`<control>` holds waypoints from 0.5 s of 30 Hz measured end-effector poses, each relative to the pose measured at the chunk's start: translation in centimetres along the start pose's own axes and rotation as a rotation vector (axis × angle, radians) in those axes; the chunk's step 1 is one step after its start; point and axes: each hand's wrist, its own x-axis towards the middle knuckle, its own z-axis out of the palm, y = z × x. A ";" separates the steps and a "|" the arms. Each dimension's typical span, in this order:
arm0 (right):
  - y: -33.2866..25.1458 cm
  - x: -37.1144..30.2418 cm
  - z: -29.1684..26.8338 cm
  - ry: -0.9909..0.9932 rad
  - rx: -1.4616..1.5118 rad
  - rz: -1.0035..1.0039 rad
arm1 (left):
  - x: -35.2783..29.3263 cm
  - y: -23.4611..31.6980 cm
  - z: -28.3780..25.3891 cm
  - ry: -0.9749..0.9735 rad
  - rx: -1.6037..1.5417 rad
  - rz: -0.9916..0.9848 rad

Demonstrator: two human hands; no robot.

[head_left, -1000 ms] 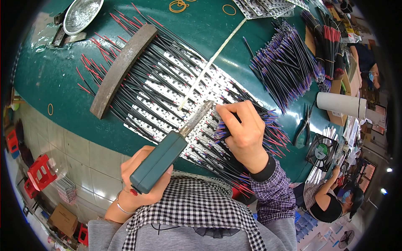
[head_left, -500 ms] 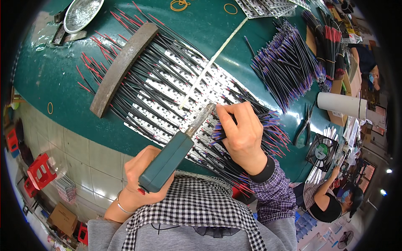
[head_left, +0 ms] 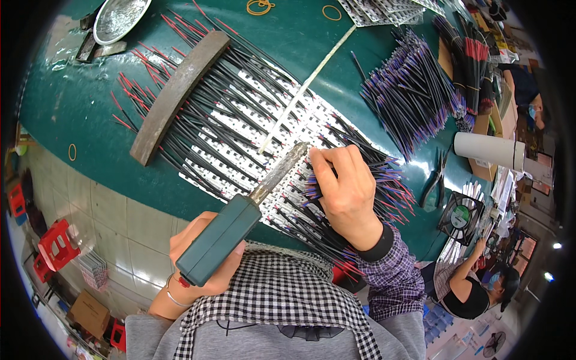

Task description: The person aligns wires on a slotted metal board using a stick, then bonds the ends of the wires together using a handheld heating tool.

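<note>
My left hand point(head_left: 207, 255) is wrapped round the green handle of a soldering iron point(head_left: 225, 237). The iron's thick, scorched metal tip reaches up and right over white circuit boards point(head_left: 252, 161) laid side by side. At the end of that tip my right hand point(head_left: 348, 195) pinches thumb and forefinger together, and what sits between them is too small to make out. Rows of black wires with red ends point(head_left: 198, 114) fan left from the boards. Wires with blue and red ends point(head_left: 390, 186) spread beneath and beside my right hand.
A curved metal bar point(head_left: 177, 99) lies across the left wires. A long pale strip point(head_left: 309, 81) crosses the boards. Farther off are a silver dish point(head_left: 120, 21), a wire pile point(head_left: 411, 93), pliers point(head_left: 436, 180), a small fan point(head_left: 461, 217) and a white cylinder point(head_left: 489, 150). A co-worker point(head_left: 480, 288) sits right.
My left hand has drawn the iron slightly down and left, and more of its metal tip shows. The right hand stays almost in place, still pinching.
</note>
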 end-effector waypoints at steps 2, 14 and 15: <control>0.1 0.0 -0.3 -0.023 0.033 0.019 | -0.1 -0.1 -0.2 -0.006 -0.004 0.001; 0.4 0.3 -0.7 -0.047 0.086 0.027 | 0.7 -0.1 0.8 0.016 -0.046 -0.018; 0.4 0.3 -0.6 -0.034 0.089 0.012 | 0.7 -0.1 0.9 0.027 -0.056 -0.028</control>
